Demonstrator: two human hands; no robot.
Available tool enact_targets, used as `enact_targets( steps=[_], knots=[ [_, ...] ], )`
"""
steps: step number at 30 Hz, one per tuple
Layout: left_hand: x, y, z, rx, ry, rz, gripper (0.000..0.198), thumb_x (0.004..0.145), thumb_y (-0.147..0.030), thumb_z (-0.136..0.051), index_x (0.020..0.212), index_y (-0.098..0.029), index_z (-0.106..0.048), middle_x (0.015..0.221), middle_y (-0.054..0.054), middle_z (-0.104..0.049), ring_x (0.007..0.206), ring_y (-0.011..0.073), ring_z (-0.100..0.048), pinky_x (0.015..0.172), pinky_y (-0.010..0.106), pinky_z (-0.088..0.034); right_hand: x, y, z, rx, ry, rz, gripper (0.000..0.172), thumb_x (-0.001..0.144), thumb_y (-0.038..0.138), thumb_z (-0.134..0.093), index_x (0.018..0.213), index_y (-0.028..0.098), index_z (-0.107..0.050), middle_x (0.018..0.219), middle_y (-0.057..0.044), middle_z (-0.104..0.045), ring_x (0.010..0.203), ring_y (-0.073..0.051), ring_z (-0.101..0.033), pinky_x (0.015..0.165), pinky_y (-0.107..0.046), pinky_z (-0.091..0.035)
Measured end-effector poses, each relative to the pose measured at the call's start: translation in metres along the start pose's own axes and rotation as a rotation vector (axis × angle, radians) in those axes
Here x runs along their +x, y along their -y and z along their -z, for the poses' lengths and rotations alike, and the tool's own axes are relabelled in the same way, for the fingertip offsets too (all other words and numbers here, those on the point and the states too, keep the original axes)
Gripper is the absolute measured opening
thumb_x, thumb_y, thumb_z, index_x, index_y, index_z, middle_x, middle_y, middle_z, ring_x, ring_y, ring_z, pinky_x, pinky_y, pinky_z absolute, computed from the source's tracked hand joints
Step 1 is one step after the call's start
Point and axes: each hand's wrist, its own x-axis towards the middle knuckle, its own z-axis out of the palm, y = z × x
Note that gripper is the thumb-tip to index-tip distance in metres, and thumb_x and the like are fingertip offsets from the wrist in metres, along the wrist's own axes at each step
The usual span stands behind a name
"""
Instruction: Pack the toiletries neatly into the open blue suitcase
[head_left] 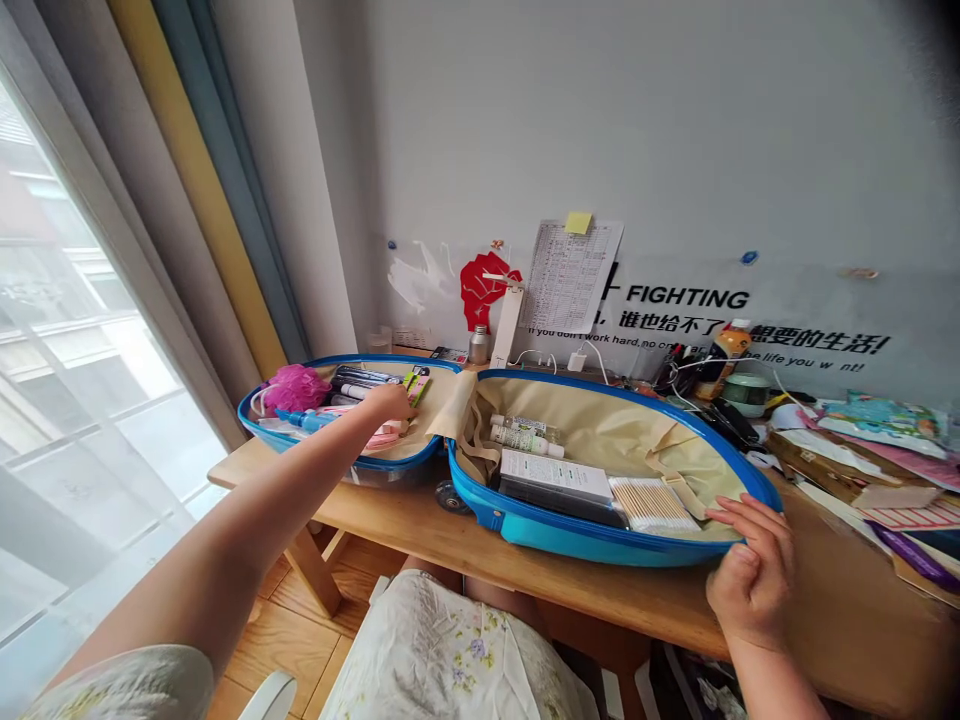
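A blue suitcase [600,540] lies unfolded with both halves facing up. Into its left half reaches my left hand [390,400], its fingers closed at a small green and black packet [415,385]; the fingertips are partly hidden. Around that hand lie a pink bath puff [296,393], several dark slim packs [364,378], a blue-capped item [300,418] and pink items [386,435]. My right hand [754,565] rests with stretched fingers over the right half's rim. Near it are a pack of cotton swabs [652,503], a white box [555,475] and small bottles [525,438].
The suitcase stands on a wooden desk [825,600] against a grey wall. Behind it are a white lamp [507,325], a metal bottle [478,345] and an orange-labelled bottle [724,360]. Papers and packets [877,440] crowd the right side. A curtained window is at left.
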Motion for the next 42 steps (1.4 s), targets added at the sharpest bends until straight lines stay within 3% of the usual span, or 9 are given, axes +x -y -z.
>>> enact_targets(
  steps=[5,11,15,18,21,24,29,42],
  knots=[
    [-0.004,-0.004,0.001,-0.049,-0.031,-0.005,0.046,0.08,-0.045,-0.06,0.109,-0.012,-0.072,0.117,0.023,-0.071,0.108,0.0365,-0.067,0.087,0.037,-0.052,0.0,0.002,0.001,0.006,0.013,0.023,0.036,0.101,0.039,-0.031,0.095,0.02,-0.061,0.095,-0.011,-0.065,0.107,-0.03,-0.062,0.093,-0.054,-0.049],
    [-0.015,-0.015,0.033,-0.185,-0.194,-0.064,0.045,0.094,-0.045,-0.048,0.127,-0.015,-0.056,0.121,0.013,-0.07,0.105,0.0256,-0.067,0.082,0.028,-0.049,-0.001,0.004,0.001,0.003,0.015,0.022,0.039,0.102,0.039,-0.029,0.096,0.018,-0.062,0.098,-0.013,-0.065,0.109,-0.029,-0.061,0.095,-0.054,-0.048],
    [-0.037,-0.058,0.058,-0.335,-0.309,-0.41,0.037,0.093,-0.043,-0.056,0.122,-0.02,-0.057,0.114,0.006,-0.072,0.096,0.0201,-0.067,0.081,0.026,-0.049,-0.002,0.003,0.001,0.01,0.02,0.011,0.041,0.102,0.04,-0.028,0.096,0.018,-0.062,0.098,-0.013,-0.065,0.11,-0.03,-0.061,0.095,-0.054,-0.047],
    [-0.055,-0.103,0.06,-0.262,-0.162,-0.67,0.033,0.09,-0.04,-0.062,0.117,-0.022,-0.06,0.108,0.003,-0.072,0.093,0.019,-0.067,0.077,0.025,-0.048,-0.003,0.003,0.001,0.019,0.021,-0.018,0.042,0.102,0.042,-0.028,0.095,0.018,-0.062,0.097,-0.013,-0.065,0.109,-0.03,-0.06,0.096,-0.054,-0.047],
    [-0.065,-0.142,0.046,-0.141,-0.041,-0.755,0.031,0.09,-0.037,-0.064,0.116,-0.02,-0.061,0.107,0.005,-0.072,0.095,0.0208,-0.068,0.075,0.026,-0.047,-0.003,0.004,0.0,0.034,0.018,-0.04,0.043,0.102,0.044,-0.028,0.094,0.019,-0.062,0.096,-0.013,-0.065,0.108,-0.03,-0.061,0.095,-0.054,-0.047],
    [-0.065,-0.163,0.029,-0.065,0.02,-0.761,0.032,0.087,-0.037,-0.069,0.114,-0.02,-0.062,0.11,0.007,-0.072,0.097,0.0229,-0.068,0.076,0.027,-0.048,-0.002,0.005,0.001,0.047,0.016,-0.035,0.042,0.102,0.044,-0.029,0.095,0.019,-0.063,0.097,-0.013,-0.065,0.107,-0.029,-0.062,0.095,-0.054,-0.048],
    [-0.061,-0.17,0.016,0.013,0.088,-0.806,0.03,0.088,-0.036,-0.067,0.114,-0.022,-0.063,0.115,0.005,-0.071,0.105,0.0217,-0.067,0.079,0.025,-0.048,-0.001,0.006,0.001,0.067,0.013,-0.024,0.039,0.101,0.041,-0.031,0.096,0.019,-0.063,0.099,-0.013,-0.066,0.108,-0.029,-0.062,0.096,-0.053,-0.047],
    [-0.051,-0.169,0.008,-0.026,0.067,-0.847,0.036,0.085,-0.036,-0.069,0.118,-0.022,-0.066,0.117,0.006,-0.071,0.102,0.0199,-0.067,0.084,0.024,-0.049,0.0,0.007,0.002,0.058,0.022,0.005,0.037,0.102,0.037,-0.03,0.098,0.019,-0.062,0.1,-0.013,-0.065,0.109,-0.029,-0.061,0.096,-0.054,-0.047]
  ],
)
